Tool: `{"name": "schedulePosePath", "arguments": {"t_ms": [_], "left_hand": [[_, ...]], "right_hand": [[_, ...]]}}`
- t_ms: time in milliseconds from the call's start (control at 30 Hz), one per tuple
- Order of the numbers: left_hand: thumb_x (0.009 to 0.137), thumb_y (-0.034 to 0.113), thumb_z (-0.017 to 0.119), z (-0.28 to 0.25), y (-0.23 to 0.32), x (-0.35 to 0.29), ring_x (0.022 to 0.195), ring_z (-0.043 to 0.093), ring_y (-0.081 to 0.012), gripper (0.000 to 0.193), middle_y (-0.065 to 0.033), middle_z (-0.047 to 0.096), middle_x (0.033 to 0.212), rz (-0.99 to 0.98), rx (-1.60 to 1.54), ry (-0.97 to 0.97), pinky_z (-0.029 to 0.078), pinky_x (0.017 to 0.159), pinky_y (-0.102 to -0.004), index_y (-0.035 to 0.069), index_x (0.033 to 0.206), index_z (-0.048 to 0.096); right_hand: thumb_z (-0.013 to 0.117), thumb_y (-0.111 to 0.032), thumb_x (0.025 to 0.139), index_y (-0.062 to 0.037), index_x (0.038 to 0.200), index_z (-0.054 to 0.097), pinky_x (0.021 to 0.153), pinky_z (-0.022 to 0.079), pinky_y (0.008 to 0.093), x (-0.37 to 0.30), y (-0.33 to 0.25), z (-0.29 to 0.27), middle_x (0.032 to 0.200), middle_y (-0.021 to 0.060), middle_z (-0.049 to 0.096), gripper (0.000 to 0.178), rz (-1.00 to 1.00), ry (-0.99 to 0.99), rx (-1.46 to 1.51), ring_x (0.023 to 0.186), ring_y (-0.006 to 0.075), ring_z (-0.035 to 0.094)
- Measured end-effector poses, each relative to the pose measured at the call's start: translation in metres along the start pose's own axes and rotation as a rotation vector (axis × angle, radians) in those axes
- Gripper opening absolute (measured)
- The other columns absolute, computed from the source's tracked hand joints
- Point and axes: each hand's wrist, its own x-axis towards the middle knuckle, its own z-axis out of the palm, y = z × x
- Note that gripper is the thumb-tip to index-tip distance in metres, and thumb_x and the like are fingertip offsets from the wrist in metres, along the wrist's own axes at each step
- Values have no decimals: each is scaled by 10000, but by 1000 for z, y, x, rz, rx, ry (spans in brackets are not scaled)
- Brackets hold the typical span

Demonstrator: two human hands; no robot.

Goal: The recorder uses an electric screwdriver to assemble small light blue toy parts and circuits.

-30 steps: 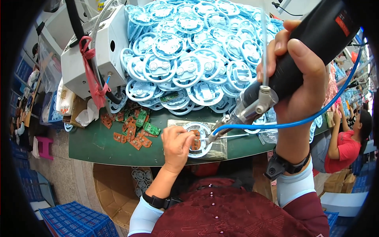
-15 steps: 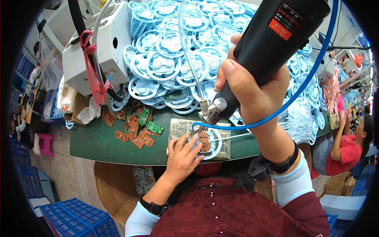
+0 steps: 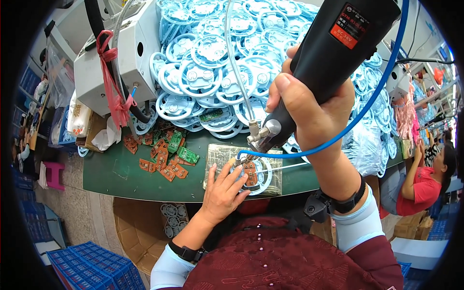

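Note:
My right hand [image 3: 314,108] is wrapped round a black electric screwdriver [image 3: 333,48], slanted down to the left. Its metal tip end [image 3: 261,140] reaches a light-blue toy steering wheel [image 3: 267,181]. An orange-brown circuit board [image 3: 251,174] sits inside that wheel, with a white wire running off to the right. Over the wheel's left side lies my left hand [image 3: 223,191], fingers stretched and apart, fingertips close beside the screwdriver tip. The tip's exact contact point is hidden by the fingers and fittings. Under the wheel is a flat, tape-covered pad [image 3: 220,157].
Light-blue wheels [image 3: 200,77] are heaped at the back. Loose orange and green circuit boards [image 3: 166,154] lie left on the green table [image 3: 111,174]. A blue hose [image 3: 357,133] loops past my right wrist. A grey-white box [image 3: 116,63] stands back left; another person [image 3: 425,179] sits at right.
The screwdriver's upper end has shifted very slightly left, and the clear tube above its tip sits a little further right. Both hands keep nearly the same places.

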Motion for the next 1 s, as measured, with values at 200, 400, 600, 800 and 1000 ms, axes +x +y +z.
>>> {"name": "schedulePosePath", "arguments": {"t_ms": [200,400,600,800,1000], "left_hand": [[763,232,801,-7,4,3,1180,560,-320,487,-78,603,1305,14,-4,-5,281,1107,-588,116,1212,651],[760,267,805,-6,2,7,1180,560,-317,490,-74,607,1295,23,53,-28,278,1104,-598,121,1202,655],[763,407,780,1,4,16,1337,461,-287,584,-103,575,1325,37,107,-17,326,1053,-625,91,1231,629],[772,386,773,5,0,14,1355,446,-278,565,-91,577,1322,81,169,-12,316,1058,-627,82,1226,635],[764,368,789,5,2,18,1014,617,-262,365,-72,610,1091,80,158,29,298,1097,-628,193,1072,705]], "right_hand": [[610,27,839,50,1138,510,607,534,308,-10,8,-5,817,89,588,316,-129,-102,-118,655,166,624],[596,2,863,65,1198,501,582,532,306,1,-11,-18,827,91,582,354,-89,-111,-68,634,169,618],[597,-38,871,54,1229,474,584,508,296,-11,-42,-26,802,97,562,390,-172,-196,-195,617,178,604],[598,9,861,52,1235,476,601,515,300,-29,-27,-22,807,89,563,395,-136,-155,-157,645,177,616],[581,46,861,60,1230,473,605,522,307,-30,-22,-23,808,86,554,385,-120,-152,-169,650,181,620]]}}
